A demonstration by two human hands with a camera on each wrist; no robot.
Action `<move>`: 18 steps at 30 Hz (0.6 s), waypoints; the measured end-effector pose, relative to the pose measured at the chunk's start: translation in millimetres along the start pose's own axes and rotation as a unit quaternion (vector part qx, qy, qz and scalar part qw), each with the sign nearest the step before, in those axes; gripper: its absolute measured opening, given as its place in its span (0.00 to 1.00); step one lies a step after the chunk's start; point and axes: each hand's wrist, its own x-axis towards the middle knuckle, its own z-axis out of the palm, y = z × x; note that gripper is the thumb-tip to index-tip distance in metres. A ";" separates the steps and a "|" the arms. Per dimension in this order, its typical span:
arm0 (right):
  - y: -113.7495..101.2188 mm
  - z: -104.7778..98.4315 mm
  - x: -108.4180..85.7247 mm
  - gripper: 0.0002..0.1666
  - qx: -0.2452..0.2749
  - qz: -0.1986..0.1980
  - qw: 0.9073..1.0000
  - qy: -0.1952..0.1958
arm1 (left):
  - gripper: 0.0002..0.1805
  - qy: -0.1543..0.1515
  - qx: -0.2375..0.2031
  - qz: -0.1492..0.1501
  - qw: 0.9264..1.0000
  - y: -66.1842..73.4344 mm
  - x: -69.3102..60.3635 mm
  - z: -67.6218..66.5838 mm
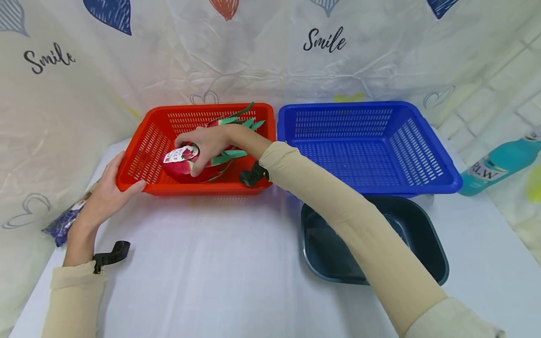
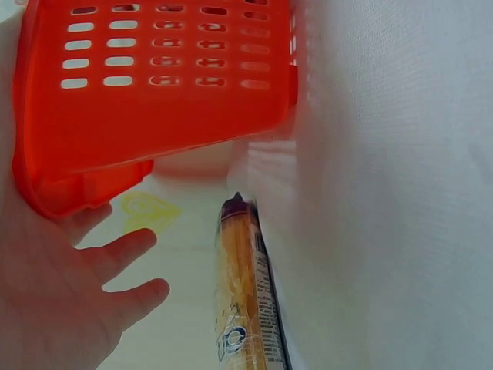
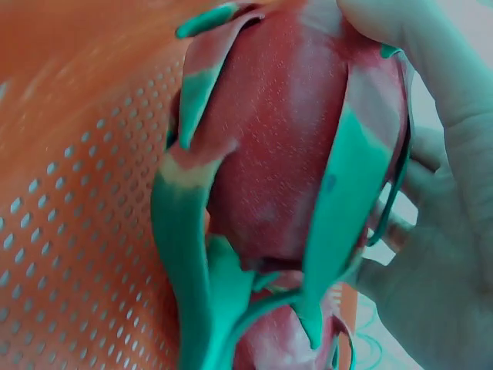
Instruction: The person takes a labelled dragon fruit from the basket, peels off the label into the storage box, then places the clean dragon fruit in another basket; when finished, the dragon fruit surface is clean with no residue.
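In the red basket (image 1: 195,188), my right hand (image 1: 209,143) grips a dragon fruit (image 1: 177,170) with red skin, green-tipped scales and a white label. The right wrist view shows the same dragon fruit (image 3: 281,146) close up, the thumb and palm against its side. Part of another dragon fruit (image 3: 269,343) shows beyond it; its far side is hidden. At the basket's front left corner, my left hand (image 1: 107,195) touches the rim, its thumb along the front edge. From below, the left hand (image 2: 62,293) has its fingers spread and fairly straight outside the wall.
A blue basket (image 1: 435,173) stands right of the red one. Before it lies a dark basin (image 1: 338,263), partly under my right sleeve. A teal bottle (image 1: 498,164) leans at far right. Behind my left wrist is a purple-ended packet (image 1: 63,225); a clear-wrapped yellowish pack (image 2: 243,293) lies nearby.
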 end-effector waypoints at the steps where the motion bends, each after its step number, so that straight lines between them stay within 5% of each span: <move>1: -0.9 0.4 0.1 0.44 -0.010 0.000 1.000 0.004 | 0.50 0.000 0.000 0.000 1.000 -0.1 -0.1 0.2; 6: -3.9 2.5 1.0 0.46 -0.056 -0.016 0.998 0.035 | 0.50 0.004 0.000 0.005 1.000 1.0 0.9 2.3; 10: -5.3 4.8 2.0 0.38 -0.070 -0.042 0.995 0.053 | 0.50 0.003 -0.005 0.007 1.000 1.2 1.4 3.4; 14: -7.4 8.6 2.6 0.22 -0.070 -0.053 0.995 0.045 | 0.50 -0.001 -0.001 0.001 1.000 -1.1 0.5 2.1; 18: -11.9 11.0 1.2 0.25 -0.090 -0.033 0.995 0.021 | 0.49 0.000 -0.002 0.001 1.000 -2.5 0.4 1.0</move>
